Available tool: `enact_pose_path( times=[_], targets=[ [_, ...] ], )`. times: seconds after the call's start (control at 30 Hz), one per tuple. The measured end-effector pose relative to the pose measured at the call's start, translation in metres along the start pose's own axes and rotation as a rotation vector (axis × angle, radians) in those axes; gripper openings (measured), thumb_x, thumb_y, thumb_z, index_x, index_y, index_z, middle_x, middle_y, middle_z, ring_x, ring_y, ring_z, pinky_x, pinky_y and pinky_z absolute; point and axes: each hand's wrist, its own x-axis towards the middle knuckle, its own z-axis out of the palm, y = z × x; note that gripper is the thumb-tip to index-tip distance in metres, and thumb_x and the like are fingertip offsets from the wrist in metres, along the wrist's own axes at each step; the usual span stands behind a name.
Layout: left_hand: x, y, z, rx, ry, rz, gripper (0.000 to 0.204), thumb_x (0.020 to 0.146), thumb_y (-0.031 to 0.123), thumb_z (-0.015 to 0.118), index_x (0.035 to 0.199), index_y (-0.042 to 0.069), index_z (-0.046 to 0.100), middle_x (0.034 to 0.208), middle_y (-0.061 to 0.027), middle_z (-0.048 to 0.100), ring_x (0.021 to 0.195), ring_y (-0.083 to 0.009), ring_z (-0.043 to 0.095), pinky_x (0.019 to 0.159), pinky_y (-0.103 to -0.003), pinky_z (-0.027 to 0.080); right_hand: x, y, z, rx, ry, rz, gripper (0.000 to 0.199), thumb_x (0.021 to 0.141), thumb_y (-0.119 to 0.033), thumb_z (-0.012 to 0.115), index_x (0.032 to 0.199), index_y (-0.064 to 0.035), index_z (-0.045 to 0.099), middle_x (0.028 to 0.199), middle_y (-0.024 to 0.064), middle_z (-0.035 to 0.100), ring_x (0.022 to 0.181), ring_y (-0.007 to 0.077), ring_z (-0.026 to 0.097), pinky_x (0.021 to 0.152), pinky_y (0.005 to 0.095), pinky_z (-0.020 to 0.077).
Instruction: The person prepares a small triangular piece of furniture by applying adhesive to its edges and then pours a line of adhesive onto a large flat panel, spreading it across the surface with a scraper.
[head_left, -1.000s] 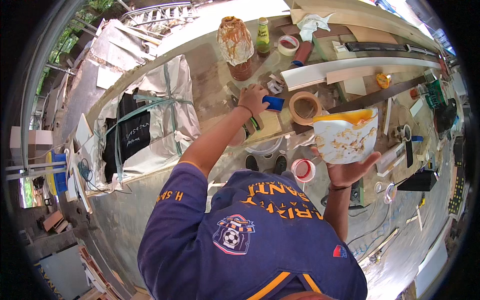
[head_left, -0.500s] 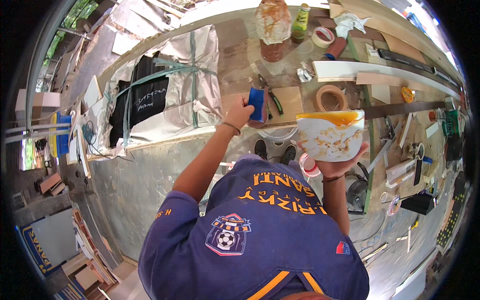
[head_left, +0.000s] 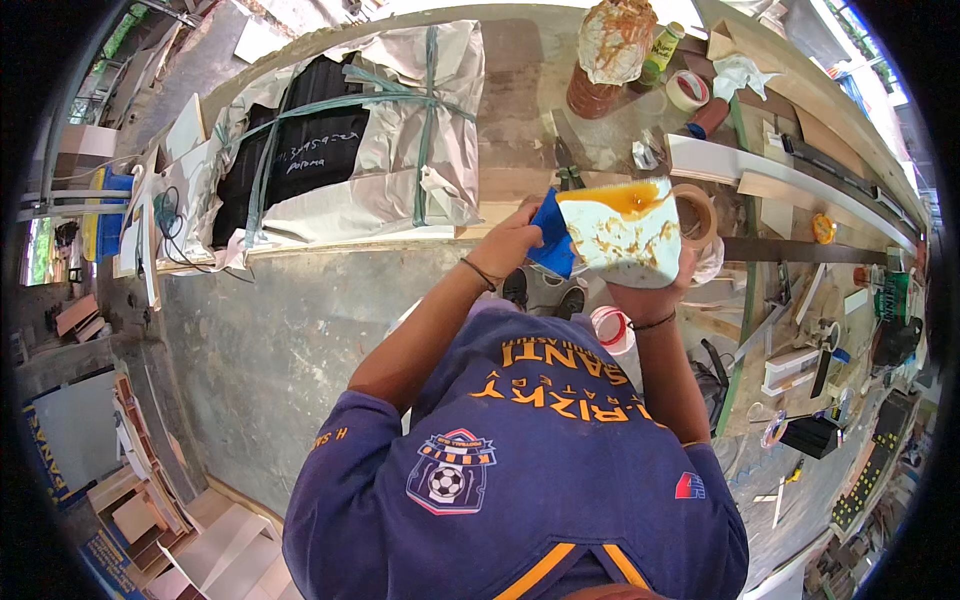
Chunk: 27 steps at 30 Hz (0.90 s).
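My left hand (head_left: 513,243) pinches a flat blue piece (head_left: 552,236) whose exact kind I cannot make out. Its edge meets or overlaps the left side of a white, rounded-cornered plate-like piece (head_left: 622,246). Amber, glue-like paste lies along the top of the white face, with brown smears below it. From underneath and the right, my right hand (head_left: 658,293) grips that white piece, its fingers mostly hidden. Just beyond are dark-handled pliers (head_left: 567,165) on the bench and a roll of tan tape (head_left: 697,215), partly covered by the white piece.
A wrapped, strapped package (head_left: 400,170) covers the bench's left part. At the back stand a paper-topped jar of brown liquid (head_left: 592,100), a yellow-green bottle (head_left: 660,55) and a tape roll (head_left: 687,91). Long white boards (head_left: 740,165) lie right. A white-and-red tub (head_left: 612,330) sits below the bench.
My left hand has brought the blue piece rightward and down from over the bench to the white piece. The white piece has shifted left and up a little, and my view has turned slightly.
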Motion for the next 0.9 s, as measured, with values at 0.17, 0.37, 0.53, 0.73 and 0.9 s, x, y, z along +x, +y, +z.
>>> enact_pose_path(
  times=[0.17, 0.37, 0.53, 0.73, 0.9],
  targets=[
    [-0.014, 0.011, -0.011, -0.428, -0.091, -0.128, 0.065, 0.072, 0.004, 0.044, 0.138, 0.003, 0.040, 0.114, -0.0073, 0.056, 0.098, -0.0138, 0.057, 0.087, -0.029, 0.048, -0.007, 0.002, 0.012, -0.397, -0.309, -0.052, 0.078, 0.066, -0.056, 0.073, 0.120, -0.0022, 0.055, 0.131, 0.0189, 0.048, 0.124, 0.0293, 0.045, 0.103, 0.0395, 0.0326],
    [-0.006, 0.008, -0.018, -0.475, -0.230, -0.084, 0.061, 0.067, 0.002, 0.048, 0.128, -0.005, 0.046, 0.116, -0.0109, 0.057, 0.098, -0.0167, 0.058, 0.087, -0.028, 0.048, 0.000, -0.007, 0.042, -1.449, -0.694, -0.358, 0.073, 0.058, -0.051, 0.078, 0.114, -0.0092, 0.060, 0.132, 0.0148, 0.049, 0.125, 0.0351, 0.041, 0.104, 0.0460, 0.0276],
    [-0.013, 0.020, -0.026, -0.535, -0.271, -0.086, 0.061, 0.069, 0.007, 0.052, 0.129, -0.003, 0.045, 0.114, -0.0110, 0.058, 0.098, -0.0194, 0.061, 0.089, -0.030, 0.048, -0.002, -0.006, 0.049, -1.615, -0.709, -0.500, 0.069, 0.056, -0.048, 0.079, 0.112, -0.0138, 0.059, 0.131, 0.0112, 0.050, 0.127, 0.0346, 0.039, 0.104, 0.0489, 0.0256],
    [-0.019, 0.024, -0.023, -0.565, -0.270, -0.152, 0.049, 0.075, 0.007, 0.053, 0.123, 0.000, 0.047, 0.110, -0.0099, 0.057, 0.099, -0.0185, 0.059, 0.088, -0.031, 0.050, -0.009, 0.002, 0.051, -1.783, -0.734, -0.566, 0.069, 0.054, -0.047, 0.079, 0.112, -0.0160, 0.058, 0.130, 0.0094, 0.048, 0.126, 0.0313, 0.040, 0.104, 0.0511, 0.0242],
    [-0.013, 0.016, -0.029, -0.522, -0.214, -0.147, 0.042, 0.077, 0.008, 0.052, 0.118, 0.000, 0.051, 0.103, -0.0078, 0.060, 0.095, -0.0173, 0.060, 0.084, -0.031, 0.051, -0.009, 0.006, 0.054, -1.826, -0.744, -0.551, 0.064, 0.053, -0.047, 0.078, 0.108, -0.0175, 0.060, 0.130, 0.0084, 0.048, 0.126, 0.0298, 0.040, 0.103, 0.0504, 0.0242]
  ],
)
